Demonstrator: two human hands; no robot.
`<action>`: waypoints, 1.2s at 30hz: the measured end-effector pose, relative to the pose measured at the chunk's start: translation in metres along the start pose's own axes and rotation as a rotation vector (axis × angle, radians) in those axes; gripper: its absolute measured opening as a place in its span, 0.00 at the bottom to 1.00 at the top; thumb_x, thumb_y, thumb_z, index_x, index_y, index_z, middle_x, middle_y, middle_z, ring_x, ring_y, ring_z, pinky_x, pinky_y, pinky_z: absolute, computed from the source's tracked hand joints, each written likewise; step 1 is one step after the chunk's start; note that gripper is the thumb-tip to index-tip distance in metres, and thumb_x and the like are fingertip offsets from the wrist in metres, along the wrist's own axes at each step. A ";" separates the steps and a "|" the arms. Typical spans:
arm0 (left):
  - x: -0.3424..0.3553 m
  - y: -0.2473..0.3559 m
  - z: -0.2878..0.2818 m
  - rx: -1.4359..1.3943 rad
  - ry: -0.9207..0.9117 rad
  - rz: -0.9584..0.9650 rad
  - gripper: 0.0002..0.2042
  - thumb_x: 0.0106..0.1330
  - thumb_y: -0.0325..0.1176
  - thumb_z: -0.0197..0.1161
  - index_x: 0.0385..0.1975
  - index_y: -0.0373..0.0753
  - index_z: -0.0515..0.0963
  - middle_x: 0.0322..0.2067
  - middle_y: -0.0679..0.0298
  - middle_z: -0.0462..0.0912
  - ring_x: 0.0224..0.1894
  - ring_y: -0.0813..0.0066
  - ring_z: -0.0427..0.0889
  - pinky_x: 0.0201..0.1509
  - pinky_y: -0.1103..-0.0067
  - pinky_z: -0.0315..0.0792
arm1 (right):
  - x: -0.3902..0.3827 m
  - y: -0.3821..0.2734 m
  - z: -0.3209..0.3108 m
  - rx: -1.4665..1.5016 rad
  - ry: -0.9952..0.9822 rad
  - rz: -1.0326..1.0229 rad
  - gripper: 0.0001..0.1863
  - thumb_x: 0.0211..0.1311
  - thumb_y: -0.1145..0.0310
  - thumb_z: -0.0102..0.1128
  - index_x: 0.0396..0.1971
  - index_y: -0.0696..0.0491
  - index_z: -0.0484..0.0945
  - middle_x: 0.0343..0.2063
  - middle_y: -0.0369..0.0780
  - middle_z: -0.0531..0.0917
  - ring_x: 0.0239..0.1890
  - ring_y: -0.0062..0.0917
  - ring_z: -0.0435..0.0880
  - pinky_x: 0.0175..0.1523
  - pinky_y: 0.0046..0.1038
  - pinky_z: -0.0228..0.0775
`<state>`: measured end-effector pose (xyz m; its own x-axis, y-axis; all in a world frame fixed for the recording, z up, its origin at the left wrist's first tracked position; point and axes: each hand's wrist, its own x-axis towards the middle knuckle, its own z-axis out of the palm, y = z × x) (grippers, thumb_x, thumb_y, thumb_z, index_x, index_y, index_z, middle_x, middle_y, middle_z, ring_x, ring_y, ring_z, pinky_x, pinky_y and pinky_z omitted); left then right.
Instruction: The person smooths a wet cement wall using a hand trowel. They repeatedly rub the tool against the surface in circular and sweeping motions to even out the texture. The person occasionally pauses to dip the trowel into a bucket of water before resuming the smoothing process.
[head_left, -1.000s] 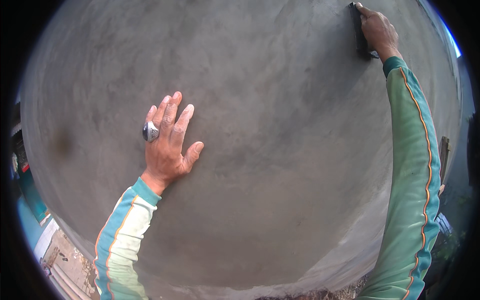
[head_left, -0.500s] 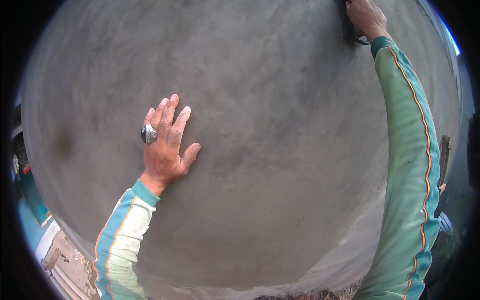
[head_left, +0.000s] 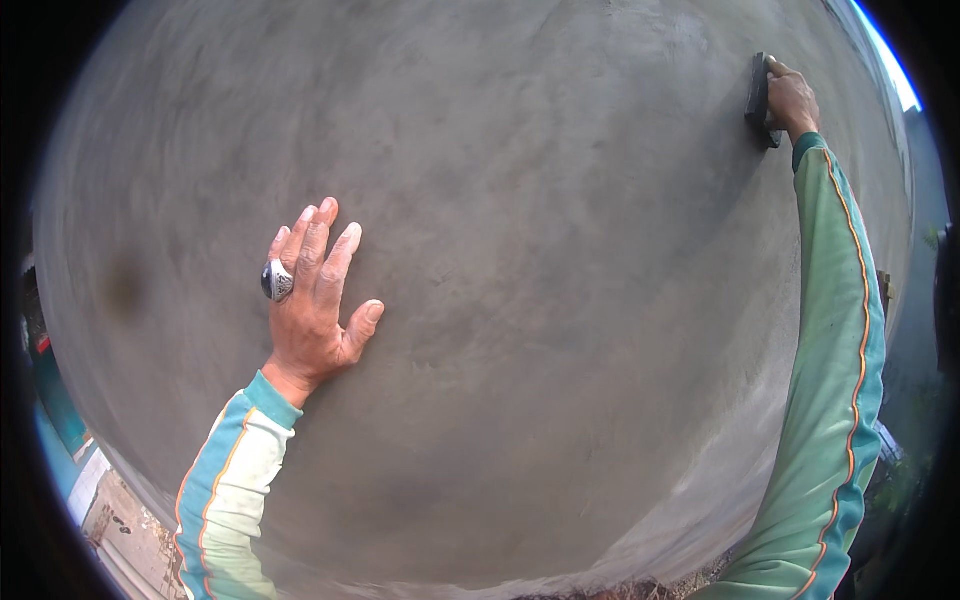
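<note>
A grey plastered wall [head_left: 520, 300] fills most of the view, its surface smooth with darker, cloudy patches. My left hand [head_left: 308, 315] rests on it at centre left, palm to the wall, fingers stretched and thumb out, with nothing held. It wears a large silver ring [head_left: 278, 281] with a dark stone. High on the right, my right hand [head_left: 793, 100] grips a black plastering float [head_left: 759, 102]. The float stands nearly upright, its flat face turned to the plaster. My fingers partly hide its handle.
A paler, rougher strip [head_left: 690, 500] curves along the wall's lower right. Rubble lies at its foot [head_left: 650, 588]. At the lower left there is paved ground [head_left: 130, 530] beside a blue surface [head_left: 57, 440]. A wooden piece [head_left: 885, 290] shows behind my right sleeve.
My right hand and the float appear lower and farther right, now wholly in view. My left hand keeps its pose on the wall and sits slightly lower and left in the picture.
</note>
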<state>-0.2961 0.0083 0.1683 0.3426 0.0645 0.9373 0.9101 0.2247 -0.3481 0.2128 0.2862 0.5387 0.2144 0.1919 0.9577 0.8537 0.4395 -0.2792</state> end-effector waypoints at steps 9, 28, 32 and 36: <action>0.002 0.002 -0.006 0.013 -0.009 0.002 0.34 0.78 0.60 0.51 0.71 0.39 0.72 0.76 0.51 0.67 0.80 0.53 0.59 0.81 0.54 0.52 | 0.081 0.024 0.019 -0.444 0.120 -0.474 0.26 0.79 0.57 0.50 0.73 0.30 0.73 0.62 0.47 0.84 0.62 0.47 0.83 0.64 0.44 0.75; -0.003 -0.005 -0.005 0.009 -0.001 0.013 0.33 0.79 0.58 0.52 0.72 0.38 0.70 0.76 0.48 0.67 0.80 0.48 0.60 0.81 0.51 0.50 | -0.087 -0.095 0.002 -0.123 0.178 -0.384 0.22 0.80 0.55 0.50 0.69 0.23 0.77 0.51 0.40 0.87 0.56 0.41 0.86 0.61 0.45 0.79; -0.002 -0.003 -0.007 0.007 0.007 0.000 0.33 0.79 0.57 0.52 0.73 0.39 0.70 0.75 0.49 0.67 0.79 0.48 0.61 0.81 0.50 0.52 | -0.078 -0.088 0.005 -0.107 0.189 -0.430 0.22 0.80 0.55 0.50 0.69 0.23 0.77 0.52 0.40 0.86 0.56 0.43 0.86 0.61 0.46 0.78; -0.003 -0.004 -0.006 -0.009 0.032 -0.018 0.31 0.77 0.57 0.56 0.72 0.42 0.71 0.76 0.53 0.67 0.78 0.51 0.63 0.79 0.52 0.55 | -0.093 -0.098 0.000 -0.256 0.216 -0.399 0.23 0.78 0.59 0.52 0.68 0.25 0.78 0.51 0.39 0.86 0.51 0.41 0.89 0.55 0.45 0.83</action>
<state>-0.2995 0.0012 0.1666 0.3331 0.0292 0.9424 0.9183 0.2169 -0.3313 0.1094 0.2256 0.4772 -0.0819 -0.1442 0.9862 0.9720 0.2072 0.1110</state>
